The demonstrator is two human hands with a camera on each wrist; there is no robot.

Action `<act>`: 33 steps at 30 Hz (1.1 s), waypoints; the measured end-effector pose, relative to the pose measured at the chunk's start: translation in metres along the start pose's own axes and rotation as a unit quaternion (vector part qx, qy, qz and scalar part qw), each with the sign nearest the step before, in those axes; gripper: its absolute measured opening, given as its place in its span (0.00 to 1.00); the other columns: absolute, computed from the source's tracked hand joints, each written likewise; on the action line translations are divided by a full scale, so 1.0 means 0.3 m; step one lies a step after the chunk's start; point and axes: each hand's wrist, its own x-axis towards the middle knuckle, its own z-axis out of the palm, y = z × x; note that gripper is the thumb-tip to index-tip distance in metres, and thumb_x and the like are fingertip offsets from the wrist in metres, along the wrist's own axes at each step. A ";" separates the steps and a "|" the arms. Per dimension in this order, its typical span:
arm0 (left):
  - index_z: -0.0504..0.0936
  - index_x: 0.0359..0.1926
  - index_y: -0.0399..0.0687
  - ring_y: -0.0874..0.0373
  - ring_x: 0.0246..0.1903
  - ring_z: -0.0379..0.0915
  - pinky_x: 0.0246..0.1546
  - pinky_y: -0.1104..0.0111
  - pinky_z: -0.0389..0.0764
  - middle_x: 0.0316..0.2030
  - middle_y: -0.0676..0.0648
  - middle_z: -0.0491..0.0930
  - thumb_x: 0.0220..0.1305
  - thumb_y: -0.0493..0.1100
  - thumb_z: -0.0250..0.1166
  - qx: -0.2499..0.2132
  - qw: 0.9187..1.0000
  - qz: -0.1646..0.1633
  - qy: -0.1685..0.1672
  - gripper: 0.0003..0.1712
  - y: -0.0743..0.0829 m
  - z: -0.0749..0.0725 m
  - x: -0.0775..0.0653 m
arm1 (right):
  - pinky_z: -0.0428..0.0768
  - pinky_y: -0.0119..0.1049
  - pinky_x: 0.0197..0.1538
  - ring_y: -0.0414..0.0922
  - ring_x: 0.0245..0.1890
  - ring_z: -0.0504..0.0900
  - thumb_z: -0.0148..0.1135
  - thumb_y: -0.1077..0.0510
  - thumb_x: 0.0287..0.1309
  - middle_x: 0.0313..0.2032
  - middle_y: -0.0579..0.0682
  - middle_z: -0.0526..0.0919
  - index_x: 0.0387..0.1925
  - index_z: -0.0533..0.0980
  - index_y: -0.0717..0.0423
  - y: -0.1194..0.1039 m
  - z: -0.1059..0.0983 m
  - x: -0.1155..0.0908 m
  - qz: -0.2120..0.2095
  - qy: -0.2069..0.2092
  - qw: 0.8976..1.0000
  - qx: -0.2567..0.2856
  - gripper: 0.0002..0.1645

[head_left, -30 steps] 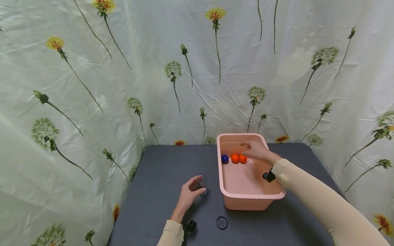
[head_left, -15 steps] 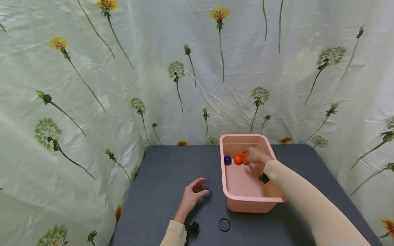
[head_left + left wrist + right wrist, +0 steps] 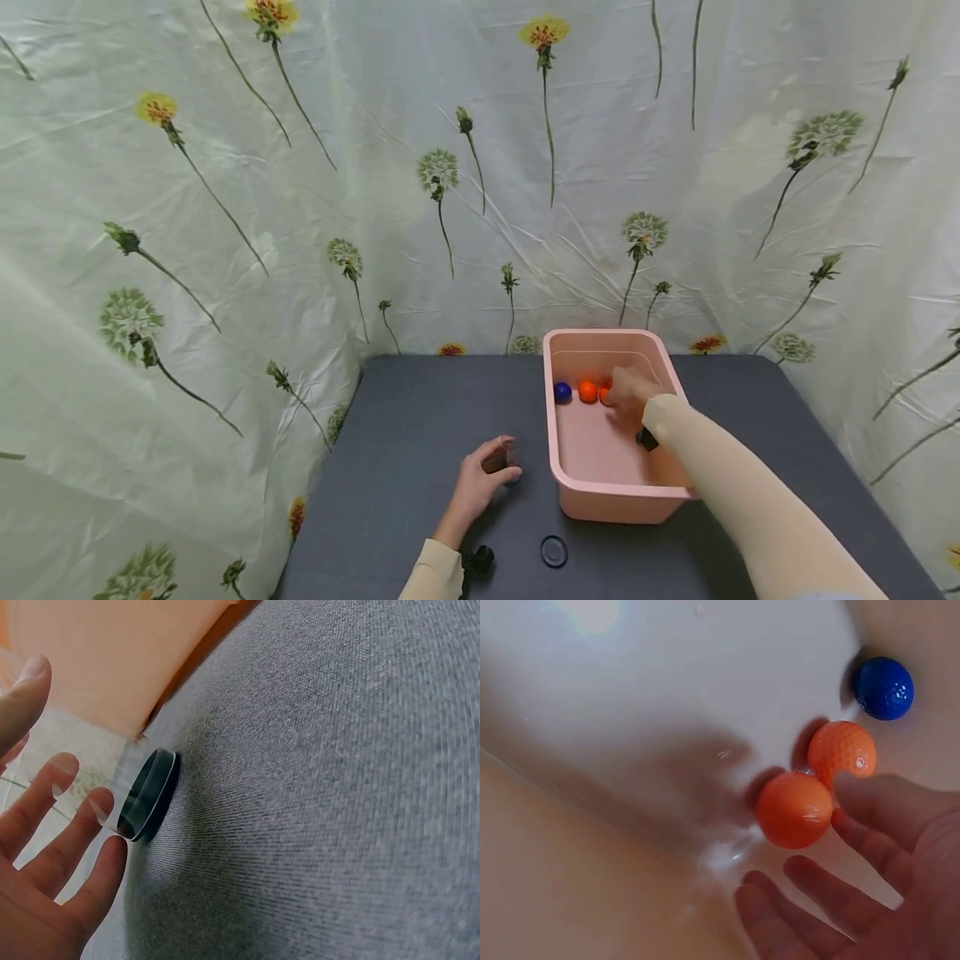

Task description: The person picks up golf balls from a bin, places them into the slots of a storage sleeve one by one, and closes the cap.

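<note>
My left hand curls its fingers and thumb round a clear, see-through container. Its dark round base stands on the table in the left wrist view; the walls are hard to make out. Inside the pink bin, my right hand reaches down to the balls with fingers spread. One orange golf ball lies right by its index fingertip, not visibly gripped. A second orange golf ball touches the first, partly behind the thumb. The blue golf ball sits by the bin wall.
A flat, round black lid-like disc lies on the dark grey table in front of the bin. Behind the table hangs a pale curtain printed with dandelions. The bin stands right of my left hand.
My right hand has lowered into the bin, closer to the orange balls. The left hand keeps its hold on the clear container. The whole head view has shifted slightly.
</note>
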 end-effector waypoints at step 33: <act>0.81 0.62 0.61 0.54 0.52 0.76 0.54 0.50 0.77 0.48 0.51 0.80 0.57 0.48 0.77 0.028 0.999 0.003 0.021 0.30 0.040 -0.036 -0.020 | 0.72 0.32 0.22 0.44 0.22 0.71 0.74 0.72 0.42 0.24 0.48 0.78 0.35 0.83 0.60 -0.031 -0.018 -0.088 -0.095 -0.043 0.991 -0.085 0.15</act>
